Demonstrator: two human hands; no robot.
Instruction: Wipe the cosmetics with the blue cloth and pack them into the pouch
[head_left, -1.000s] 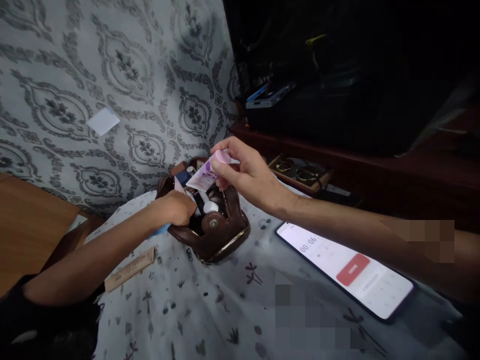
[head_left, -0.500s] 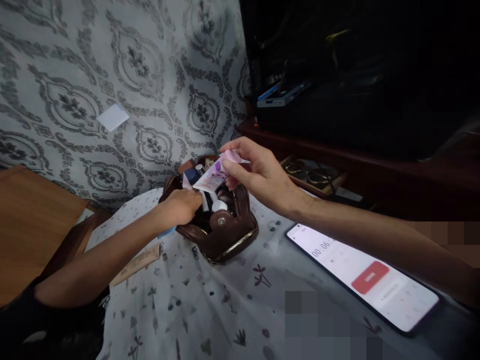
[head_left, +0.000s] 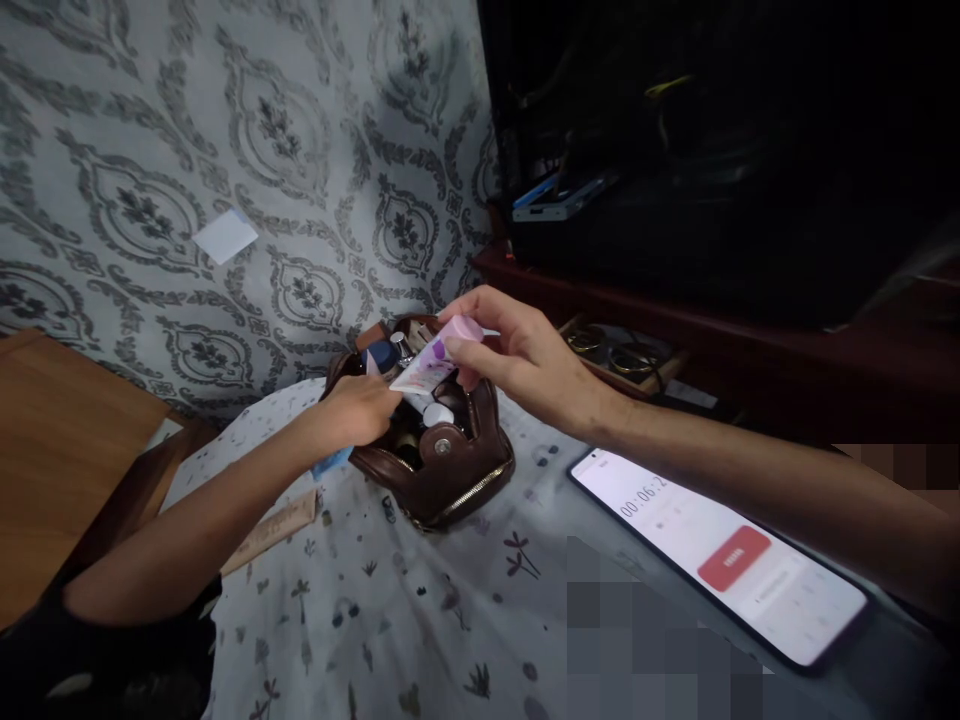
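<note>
My right hand (head_left: 525, 355) pinches a pink and white squeeze tube (head_left: 435, 358) with purple print by its capped end. The tube slants down to the left over an open brown leather bag (head_left: 450, 480). At the bag's left side is my left hand (head_left: 360, 410), its fingers curled and their tips mostly hidden, close to the tube's flat end. What it grips, if anything, I cannot make out. Inside the bag lie a dark blue item (head_left: 380, 355), a white-capped container (head_left: 438, 414) and other small items. A gold zipper runs along its front.
A phone (head_left: 720, 560) showing a running timer lies on the patterned cloth (head_left: 420, 620) at right. Left of the bag lie a beige flat packet (head_left: 277, 530) and a blue item (head_left: 331, 463). A wooden piece of furniture (head_left: 75, 440) stands left; a dark screen (head_left: 712, 200) stands right.
My right hand and the tube have dropped slightly, bringing the tube's flat end nearer my left hand. My left hand has shifted slightly left and stays at the bag.
</note>
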